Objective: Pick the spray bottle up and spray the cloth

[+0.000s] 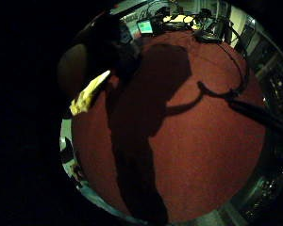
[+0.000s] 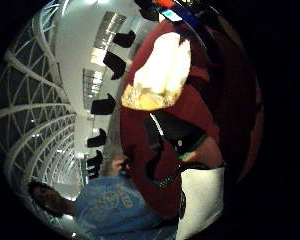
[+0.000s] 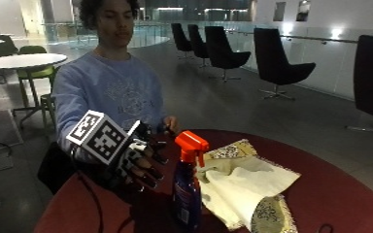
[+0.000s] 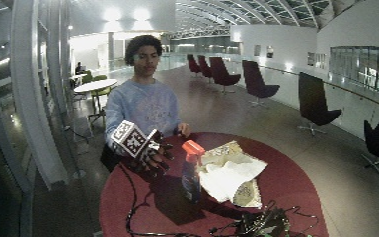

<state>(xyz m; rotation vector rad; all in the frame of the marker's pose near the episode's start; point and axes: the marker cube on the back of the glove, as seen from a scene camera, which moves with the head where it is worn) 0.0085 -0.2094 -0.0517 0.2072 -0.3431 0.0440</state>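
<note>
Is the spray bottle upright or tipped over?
Upright: the spray bottle stands on the red table, orange trigger head on top, beside the cloth.

One spray bottle (image 3: 186, 189) and one cloth (image 3: 248, 187) on one round red tabletop (image 3: 342, 194). One gloved hand (image 3: 138, 162) nearby.

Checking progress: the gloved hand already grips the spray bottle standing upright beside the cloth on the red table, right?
Not yet. In the outside view the gloved right hand hovers open beside the spray bottle, not gripping it. The bottle does stand upright beside the cloth on the red table.
</note>
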